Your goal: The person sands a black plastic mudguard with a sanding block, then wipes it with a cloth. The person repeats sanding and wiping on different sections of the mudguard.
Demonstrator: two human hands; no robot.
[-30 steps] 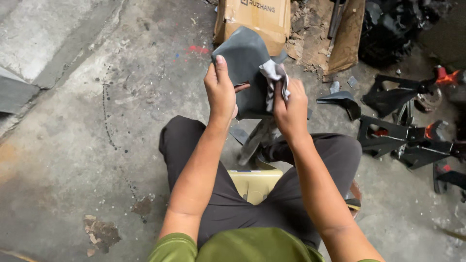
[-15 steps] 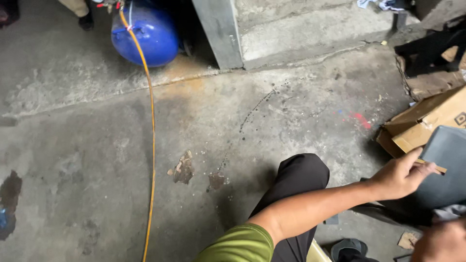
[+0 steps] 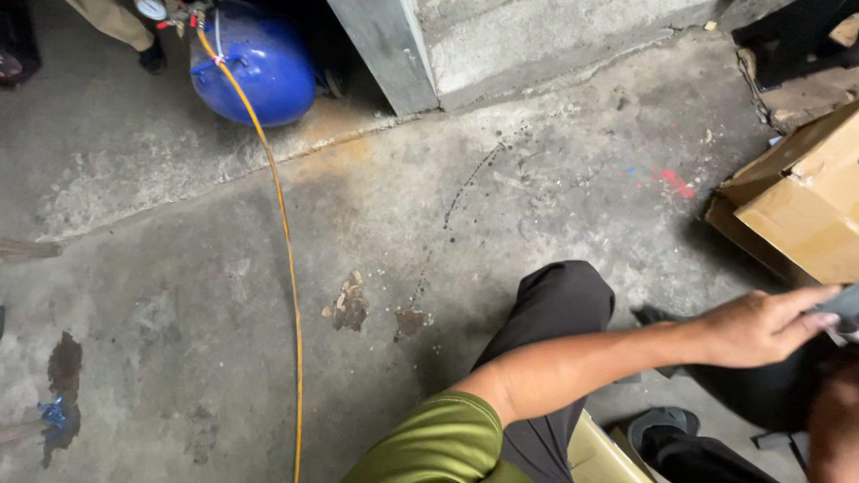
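Reaching rightward with the left hand (image 3: 761, 326), forearm stretched across the raised knee, fingers extended close together and pressing onto the dark grey panel (image 3: 844, 309) at the right frame edge, just below the cardboard box (image 3: 805, 201). Showing only a sliver of the right hand (image 3: 834, 429); finger state impossible to tell.
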